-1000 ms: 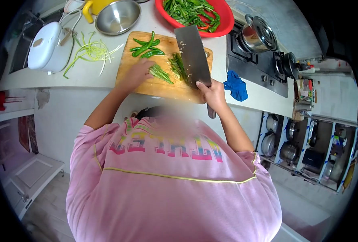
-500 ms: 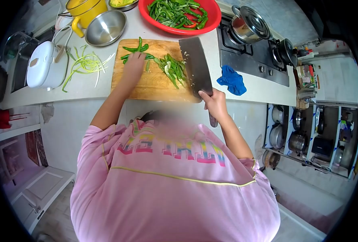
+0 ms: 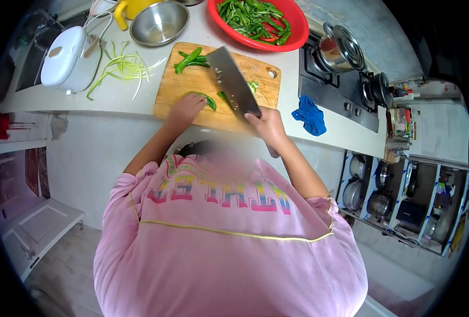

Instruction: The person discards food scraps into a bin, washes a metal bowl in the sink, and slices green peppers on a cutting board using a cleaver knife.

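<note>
Two hands work over a wooden cutting board (image 3: 192,84) on the table (image 3: 113,100). The left hand (image 3: 186,108), its grip pressed down on a green pepper (image 3: 207,99), lies beside the cleaver (image 3: 231,82), whose handle the right hand (image 3: 265,122) clasps, blade tilted across the board. A blue cloth (image 3: 309,113) lies further right.

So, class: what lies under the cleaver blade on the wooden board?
Cut green pepper pieces poke out beneath the cleaver on the board. The blade covers whatever else lies beneath.
</note>
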Available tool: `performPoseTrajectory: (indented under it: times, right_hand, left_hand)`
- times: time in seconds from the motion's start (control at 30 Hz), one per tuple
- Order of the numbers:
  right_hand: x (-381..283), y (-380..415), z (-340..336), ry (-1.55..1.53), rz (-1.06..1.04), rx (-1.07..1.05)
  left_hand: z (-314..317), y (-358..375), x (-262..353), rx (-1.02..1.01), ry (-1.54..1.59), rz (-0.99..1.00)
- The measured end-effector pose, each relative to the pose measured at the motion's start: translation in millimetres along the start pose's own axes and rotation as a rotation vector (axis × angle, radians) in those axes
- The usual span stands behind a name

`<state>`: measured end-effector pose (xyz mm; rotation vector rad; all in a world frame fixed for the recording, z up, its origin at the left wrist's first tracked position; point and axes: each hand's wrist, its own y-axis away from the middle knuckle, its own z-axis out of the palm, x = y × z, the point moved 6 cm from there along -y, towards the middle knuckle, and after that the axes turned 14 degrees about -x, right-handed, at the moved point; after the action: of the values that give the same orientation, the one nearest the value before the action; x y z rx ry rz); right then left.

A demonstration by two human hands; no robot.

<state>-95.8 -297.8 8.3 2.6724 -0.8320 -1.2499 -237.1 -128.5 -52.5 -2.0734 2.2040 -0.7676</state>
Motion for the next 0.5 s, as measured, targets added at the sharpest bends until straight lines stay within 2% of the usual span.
performPoseTrajectory:
  times: [0.07,0.13,0.17,0.3,0.33,0.43,0.5]
  right_hand:
    - [3,-13,13,0.041,-0.113,-0.002]
    - [-14,-15,14,0.137,0.022,-0.093]
    - [-13,-15,15,0.161,-0.016,-0.043]
    - [7,-13,19,-0.231,0.037,-0.039]
    - [10,-12,17,-0.188,0.054,-0.092]
    - [9,-7,6,-0.014,0.076,-0.211]
    - [0,-7,7,0.018,-0.065,-0.261]
  left_hand:
    - [5,-4,-6,0.001,0.024,-0.089]
    - [-5,-11,-11,0.000,0.044,-0.194]
    - [-9,-13,-12,0.009,0.040,-0.194]
    - [-15,-14,-23,0.002,0.049,-0.179]
    - [-14,-15,-28,-0.008,0.054,-0.164]
    - [-18,3,-56,0.137,0.028,-0.194]
    - [-46,20,-60,0.259,0.031,-0.211]
